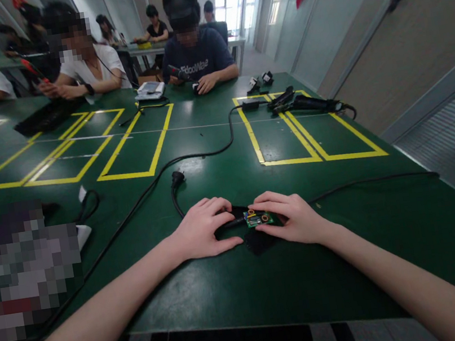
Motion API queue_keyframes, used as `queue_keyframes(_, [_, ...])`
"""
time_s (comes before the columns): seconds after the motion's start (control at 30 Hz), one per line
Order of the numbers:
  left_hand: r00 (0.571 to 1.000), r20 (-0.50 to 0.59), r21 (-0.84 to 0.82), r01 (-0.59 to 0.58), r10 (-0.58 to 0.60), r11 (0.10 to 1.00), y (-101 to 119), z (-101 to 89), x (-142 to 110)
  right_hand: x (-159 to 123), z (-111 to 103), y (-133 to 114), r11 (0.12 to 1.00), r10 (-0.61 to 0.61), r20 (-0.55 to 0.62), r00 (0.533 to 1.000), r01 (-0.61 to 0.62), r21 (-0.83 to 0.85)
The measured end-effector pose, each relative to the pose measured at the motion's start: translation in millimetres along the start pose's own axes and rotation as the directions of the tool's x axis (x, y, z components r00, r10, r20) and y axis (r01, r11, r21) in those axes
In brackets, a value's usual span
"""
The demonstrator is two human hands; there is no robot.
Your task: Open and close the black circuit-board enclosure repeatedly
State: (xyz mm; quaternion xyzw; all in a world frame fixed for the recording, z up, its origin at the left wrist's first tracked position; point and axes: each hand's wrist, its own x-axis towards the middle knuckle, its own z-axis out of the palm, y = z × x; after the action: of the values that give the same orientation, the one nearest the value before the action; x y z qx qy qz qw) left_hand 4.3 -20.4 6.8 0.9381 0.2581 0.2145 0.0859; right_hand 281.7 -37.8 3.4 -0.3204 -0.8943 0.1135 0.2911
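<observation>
A small green circuit board [257, 219] with orange-ringed parts lies in a black casing [256, 238] on the green table [236, 283], close to the near edge. My left hand [203, 228] rests on the casing's left end, fingers curled over it and thumb along its near side. My right hand [292, 216] covers the right end, its fingers laid across the board's edge. A thin black cable [374, 181] runs off to the right from under the right hand.
A black power cord with a plug [177, 178] lies just beyond my hands. Yellow tape rectangles [312, 140] mark the table. Black tools [307, 103] lie at the far right. Several people sit along the far and left sides. A blurred object [20, 270] lies at the left.
</observation>
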Motion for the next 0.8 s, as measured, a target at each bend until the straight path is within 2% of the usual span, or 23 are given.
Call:
queue_keyframes(0.13, [0.998,0.012,0.032,0.066,-0.066,0.997,2.1,3.4,-0.2,-1.4,-3.1,5.9,0.999,0.048,-0.054,0.997,-0.048,-0.008])
queue_keyframes(0.3, [0.991,0.009,0.018,0.137,-0.137,0.990,3.6,1.6,1.4,-3.9,-13.2,13.1,0.998,0.059,-0.036,0.998,-0.058,0.030])
queue_keyframes(0.4, [0.987,0.024,0.026,0.158,-0.159,0.987,4.5,0.7,2.3,-4.2,-18.5,13.8,0.994,0.043,0.024,0.999,-0.045,0.103])
queue_keyframes(0.6, [0.984,0.015,0.027,0.179,-0.179,0.983,2.9,4.4,0.4,-2.0,-23.1,7.8,0.973,0.084,0.183,0.979,-0.120,0.199])
queue_keyframes(0.8, [0.988,0.025,-0.012,0.152,-0.151,0.988,-0.2,7.2,-1.8,0.1,-10.8,-5.8,0.952,0.056,0.185,0.981,-0.108,0.287])
